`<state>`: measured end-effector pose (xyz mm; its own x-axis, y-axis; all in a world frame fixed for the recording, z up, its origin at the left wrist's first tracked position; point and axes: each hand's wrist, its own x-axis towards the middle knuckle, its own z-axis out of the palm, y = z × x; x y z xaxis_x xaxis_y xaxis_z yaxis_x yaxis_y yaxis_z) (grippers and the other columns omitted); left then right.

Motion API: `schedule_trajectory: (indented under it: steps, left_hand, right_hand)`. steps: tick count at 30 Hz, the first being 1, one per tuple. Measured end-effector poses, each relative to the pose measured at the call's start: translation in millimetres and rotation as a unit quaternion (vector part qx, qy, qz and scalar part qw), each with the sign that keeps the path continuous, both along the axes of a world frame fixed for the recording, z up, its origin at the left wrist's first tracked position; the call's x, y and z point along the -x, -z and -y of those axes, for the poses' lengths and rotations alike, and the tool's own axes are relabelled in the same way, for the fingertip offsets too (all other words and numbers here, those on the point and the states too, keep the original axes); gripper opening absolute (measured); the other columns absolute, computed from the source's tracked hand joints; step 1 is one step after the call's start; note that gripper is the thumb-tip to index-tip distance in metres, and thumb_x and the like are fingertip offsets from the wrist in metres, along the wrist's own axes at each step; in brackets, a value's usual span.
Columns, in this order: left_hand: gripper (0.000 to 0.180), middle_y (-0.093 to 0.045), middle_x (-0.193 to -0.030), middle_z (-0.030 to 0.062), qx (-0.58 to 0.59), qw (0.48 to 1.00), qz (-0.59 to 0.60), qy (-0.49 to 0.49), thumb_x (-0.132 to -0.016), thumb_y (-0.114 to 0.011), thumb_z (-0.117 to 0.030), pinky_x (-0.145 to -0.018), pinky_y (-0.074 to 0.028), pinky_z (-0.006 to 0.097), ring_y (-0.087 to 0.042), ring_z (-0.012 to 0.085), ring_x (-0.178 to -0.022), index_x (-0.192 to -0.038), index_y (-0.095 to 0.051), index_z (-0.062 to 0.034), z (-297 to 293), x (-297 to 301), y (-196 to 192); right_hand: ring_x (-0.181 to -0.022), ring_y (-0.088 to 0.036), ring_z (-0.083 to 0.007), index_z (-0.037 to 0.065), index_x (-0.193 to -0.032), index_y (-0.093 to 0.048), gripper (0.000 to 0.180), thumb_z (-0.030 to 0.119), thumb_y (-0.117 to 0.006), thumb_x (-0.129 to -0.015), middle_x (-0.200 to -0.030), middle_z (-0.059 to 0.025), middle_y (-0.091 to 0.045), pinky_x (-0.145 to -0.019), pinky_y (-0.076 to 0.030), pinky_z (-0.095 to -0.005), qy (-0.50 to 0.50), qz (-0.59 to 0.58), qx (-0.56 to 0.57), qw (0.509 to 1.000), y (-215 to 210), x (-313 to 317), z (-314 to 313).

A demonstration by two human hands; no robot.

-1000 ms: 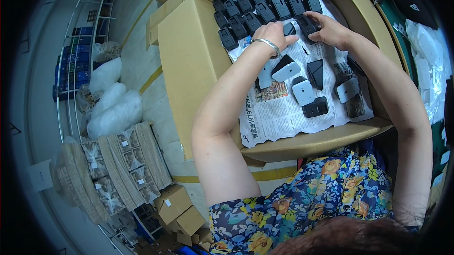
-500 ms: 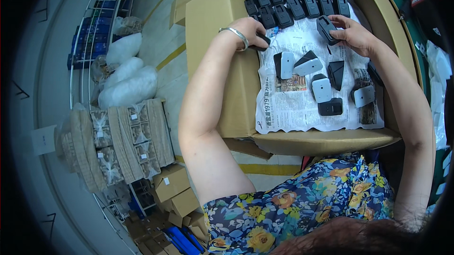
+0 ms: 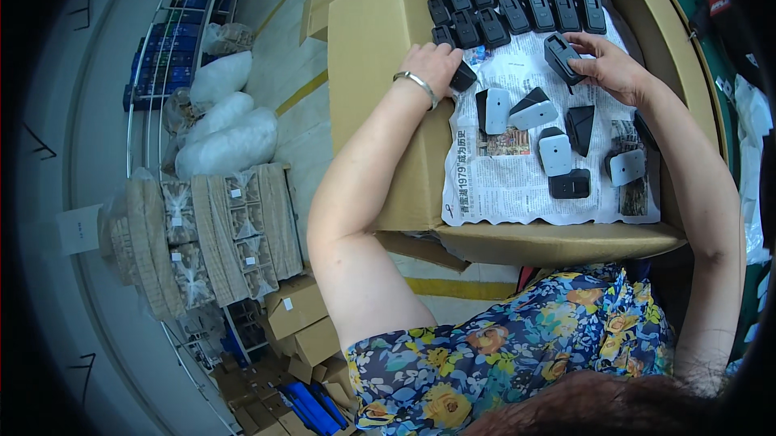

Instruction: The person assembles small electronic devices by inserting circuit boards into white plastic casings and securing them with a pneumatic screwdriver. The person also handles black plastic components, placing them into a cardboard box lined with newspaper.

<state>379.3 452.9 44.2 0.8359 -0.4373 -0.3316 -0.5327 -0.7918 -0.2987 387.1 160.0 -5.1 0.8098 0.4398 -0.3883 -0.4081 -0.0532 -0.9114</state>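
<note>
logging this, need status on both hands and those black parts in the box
Left hand setting a black part at row end. Right hand gripping another black part. Loose parts scattered on newspaper; nothing blocking.

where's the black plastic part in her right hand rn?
Head view, upper right: the black plastic part is held in the right hand above the newspaper sheet, just below the neat rows of black parts.

The left hand (image 3: 432,64) has moved off the box's edge onto a black part (image 3: 463,77) by the rows.
</note>
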Motion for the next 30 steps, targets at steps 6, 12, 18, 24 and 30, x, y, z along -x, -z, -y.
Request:
schedule_trajectory:
  steps: [6,12,18,24,30]
  left_hand:
    - [0.029,-0.052,-0.099,0.0071,-0.16,0.985,-0.046,0.053,-0.074,-0.059,-0.013,-0.079,-0.045,0.034,-0.053,0.0227,-0.099,-0.104,-0.055,-0.0112,15.7,-9.5,15.3]
    - [0.026,-0.051,-0.101,0.0064,-0.143,0.983,-0.028,0.111,-0.075,-0.056,-0.011,-0.077,-0.046,0.032,-0.052,0.0216,-0.097,-0.101,-0.056,-0.0116,11.0,-8.5,11.5]
    - [0.041,-0.055,-0.1,0.0075,-0.116,0.991,0.069,0.025,-0.074,-0.062,-0.018,-0.075,-0.046,0.034,-0.055,0.0233,-0.093,-0.113,-0.05,-0.0119,19.1,-10.5,6.3]
    - [0.057,-0.061,-0.081,0.0134,0.587,0.71,-0.216,-0.324,-0.076,-0.066,-0.034,-0.053,-0.05,0.025,-0.06,0.0142,-0.061,-0.114,-0.046,0.0045,69.9,10.7,-12.5]
    - [0.042,-0.062,-0.079,0.0118,0.591,0.667,-0.181,-0.415,-0.069,-0.068,-0.017,-0.051,-0.05,0.023,-0.06,0.014,-0.058,-0.103,-0.056,0.004,62.1,-4.1,-13.5]
  right_hand:
    - [-0.098,-0.051,-0.0158,0.003,-0.131,-0.034,0.054,0.004,-0.055,-0.081,-0.127,-0.0122,-0.04,-0.082,-0.043,-0.028,0.001,-0.01,-0.013,1.0,-4.0,3.6,2.2]
    - [-0.095,-0.051,-0.015,0.005,-0.129,-0.038,0.051,0.003,-0.055,-0.081,-0.125,-0.0121,-0.041,-0.081,-0.043,-0.0272,-0.007,0.011,-0.008,1.0,-8.7,6.0,-1.9]
    - [-0.094,-0.051,-0.0152,0.006,-0.127,-0.042,0.05,0.004,-0.057,-0.079,-0.119,-0.0106,-0.045,-0.079,-0.043,-0.0258,-0.013,0.005,-0.089,0.996,1.7,7.9,-8.3]
    - [-0.091,-0.054,-0.0154,0.005,-0.126,-0.043,0.054,0.006,-0.063,-0.075,-0.109,-0.0093,-0.051,-0.07,-0.046,-0.0247,0.006,0.142,-0.05,0.989,-16.8,19.6,-45.9]
    - [-0.097,-0.053,-0.0173,0.003,-0.125,-0.041,0.049,0.006,-0.06,-0.08,-0.114,-0.0111,-0.049,-0.082,-0.046,-0.0279,-0.02,0.206,-0.021,0.978,-11.6,19.1,-64.9]
